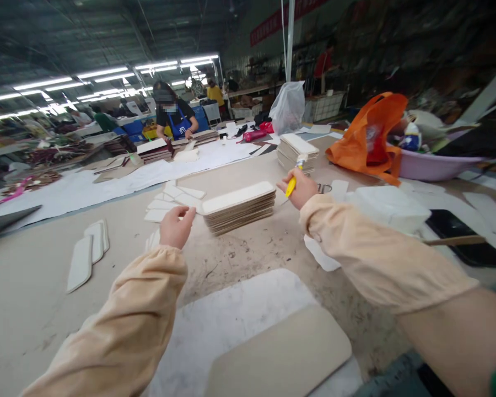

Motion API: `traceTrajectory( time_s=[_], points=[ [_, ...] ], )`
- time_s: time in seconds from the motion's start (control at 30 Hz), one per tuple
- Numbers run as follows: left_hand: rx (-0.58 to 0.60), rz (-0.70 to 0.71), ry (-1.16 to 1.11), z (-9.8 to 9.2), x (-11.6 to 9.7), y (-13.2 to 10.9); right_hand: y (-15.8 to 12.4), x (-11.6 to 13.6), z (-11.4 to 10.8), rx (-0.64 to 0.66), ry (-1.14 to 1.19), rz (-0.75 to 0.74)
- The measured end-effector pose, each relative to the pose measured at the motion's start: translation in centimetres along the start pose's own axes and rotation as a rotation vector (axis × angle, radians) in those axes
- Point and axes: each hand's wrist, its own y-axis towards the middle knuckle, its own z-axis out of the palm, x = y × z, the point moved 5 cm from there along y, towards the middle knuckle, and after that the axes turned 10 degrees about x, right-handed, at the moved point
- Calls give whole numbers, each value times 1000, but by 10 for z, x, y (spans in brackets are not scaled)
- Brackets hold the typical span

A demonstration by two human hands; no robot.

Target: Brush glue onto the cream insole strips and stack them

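My left hand [177, 227] is beside the left end of a neat stack of pale rounded strips [240, 207]. Its fingers are loosely bent, with nothing visible in them. Just behind that hand, loose white strips [161, 204] lie fanned out. My right hand [303, 188], past the stack's right end, is closed round a small brush [290, 187] with a yellow handle and a pale tip pointing up. In front of me a beige rounded panel [281, 353] rests on a white sheet [248, 292].
Another stack of pale pieces [297, 146] stands behind my right hand. To the right are a white block [392, 207], a dark phone-like slab [458, 237], an orange bag [367, 132] and a lilac basin [438, 165]. A co-worker [176, 116] works across the table.
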Motion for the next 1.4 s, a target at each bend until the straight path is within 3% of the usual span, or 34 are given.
traceTrajectory(
  time_s=[0.07,0.17,0.3,0.37,0.43,0.53,0.63,0.8,1.0,1.17,1.27,1.4],
  points=[
    [-5,45,-43,-7,12,-41,-38,7,-22,24,36,-75],
    [32,162,-182,-13,35,-126,-105,23,-62,46,44,-144],
    [297,298,-359,1,61,-240,-190,43,-109,51,61,-107],
    [378,330,-402,11,68,-279,-225,50,-122,41,130,-80],
    [403,343,-404,18,71,-302,-252,57,-127,29,225,-37],
    [412,373,-382,24,70,-316,-282,66,-120,28,425,120],
    [389,373,-372,25,69,-318,-303,77,-98,92,664,303],
    [353,396,-336,30,74,-317,-319,113,-58,253,838,346],
    [314,531,-229,37,79,-317,-324,150,-10,451,801,366],
    [300,529,-245,39,81,-317,-325,161,21,525,728,339],
    [305,494,-236,39,82,-316,-326,161,29,560,629,297],
    [292,519,-199,37,79,-316,-321,156,25,541,470,236]
  ],
)
